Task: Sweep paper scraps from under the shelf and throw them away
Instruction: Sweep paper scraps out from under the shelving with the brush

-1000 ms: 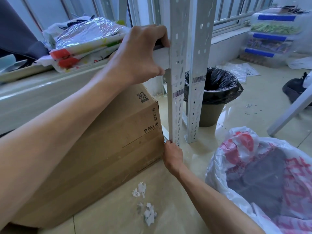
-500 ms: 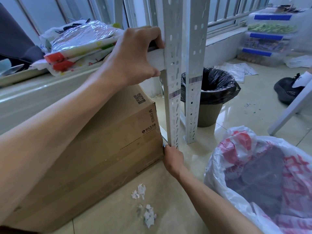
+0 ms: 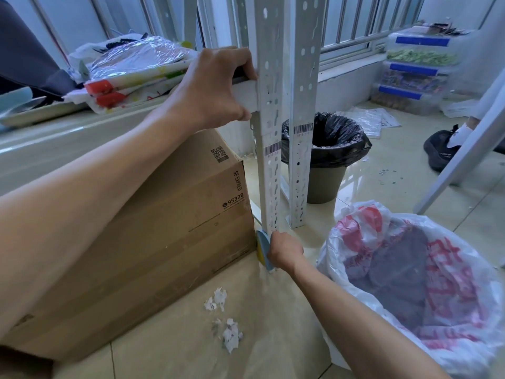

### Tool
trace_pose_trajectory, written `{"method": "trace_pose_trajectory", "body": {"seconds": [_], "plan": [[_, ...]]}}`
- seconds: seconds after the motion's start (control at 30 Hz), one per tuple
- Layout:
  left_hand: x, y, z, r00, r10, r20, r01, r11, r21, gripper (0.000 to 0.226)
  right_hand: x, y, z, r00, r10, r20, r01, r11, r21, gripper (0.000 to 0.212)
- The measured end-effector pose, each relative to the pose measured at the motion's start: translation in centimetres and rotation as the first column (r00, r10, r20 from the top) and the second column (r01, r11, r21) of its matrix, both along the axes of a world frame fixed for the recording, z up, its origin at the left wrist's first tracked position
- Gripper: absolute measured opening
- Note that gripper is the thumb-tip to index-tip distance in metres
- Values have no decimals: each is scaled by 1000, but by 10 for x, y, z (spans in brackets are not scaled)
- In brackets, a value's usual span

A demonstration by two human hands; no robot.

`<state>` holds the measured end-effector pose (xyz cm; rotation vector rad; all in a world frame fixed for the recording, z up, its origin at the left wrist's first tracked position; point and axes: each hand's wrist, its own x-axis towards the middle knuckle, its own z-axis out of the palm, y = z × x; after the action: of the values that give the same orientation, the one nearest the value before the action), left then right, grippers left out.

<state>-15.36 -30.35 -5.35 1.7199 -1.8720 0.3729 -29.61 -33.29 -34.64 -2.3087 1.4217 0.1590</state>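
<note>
scraps (image 3: pixel 222 321) before box (image 3: pixel 142 242), seemingly apart

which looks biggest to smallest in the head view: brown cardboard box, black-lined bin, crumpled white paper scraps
1. Brown cardboard box, largest by far, though nearest the camera.
2. Black-lined bin, mid-sized, farther back and partly hidden.
3. Crumpled white paper scraps, smallest.

The blue and yellow thing (image 3: pixel 264 250) in the right hand (image 3: pixel 285 253) is mostly hidden behind the box (image 3: pixel 142 242) corner; the stacked bins (image 3: pixel 418 67) are blurred; the bag (image 3: pixel 426 291) is cut off
</note>
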Motion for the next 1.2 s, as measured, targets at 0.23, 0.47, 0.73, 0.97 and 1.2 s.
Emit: {"method": "trace_pose_trajectory", "body": {"seconds": [0.23, 0.47, 0.73, 0.97, 1.2], "plan": [[-2, 2, 0, 1000, 11, -4, -11, 1000, 2, 52, -7, -2, 24, 995, 66, -75, -66, 998, 4, 32], [-1, 1, 0, 1000, 14, 4, -14, 1000, -10, 53, 21, 3, 44, 995, 103, 6, -102, 991, -89, 18], [3, -3, -2, 1000, 7, 6, -7, 1000, -16, 53, 34, 4, 15, 977, 87, 197, -45, 978, -206, 27], [6, -6, -1, 1000, -5, 18, 5, 1000, -28, 53, 35, 8, -22, 973, 18, 231, 10, 993, -118, 31], [6, -5, -2, 1000, -11, 15, 12, 1000, -24, 55, 23, 10, -25, 985, -26, 172, 35, 998, -49, 30]]}}
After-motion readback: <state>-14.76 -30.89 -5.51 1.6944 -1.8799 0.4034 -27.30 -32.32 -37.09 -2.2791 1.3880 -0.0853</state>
